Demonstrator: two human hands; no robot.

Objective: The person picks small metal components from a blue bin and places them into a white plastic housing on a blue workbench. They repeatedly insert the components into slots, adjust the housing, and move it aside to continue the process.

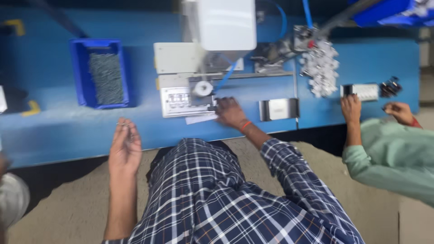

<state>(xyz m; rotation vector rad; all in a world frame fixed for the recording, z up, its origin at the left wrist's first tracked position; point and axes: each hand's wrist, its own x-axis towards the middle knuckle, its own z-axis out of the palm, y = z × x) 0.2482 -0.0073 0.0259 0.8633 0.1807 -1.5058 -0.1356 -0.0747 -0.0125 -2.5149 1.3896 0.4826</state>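
One head-camera view looks down at a blue workbench (63, 131), where the person's right hand (231, 113) reaches to the front of a white benchtop machine (203, 58), fingers curled close together at a small dark part by its feed point, though blur hides whether they pinch it. The left hand (125, 147) hovers over the bench edge, fingers loosely together around something thin and metallic, below a blue bin of grey metal pieces (106, 77). This looks like the loading step; the next move calls for steady, exact placement at the machine.
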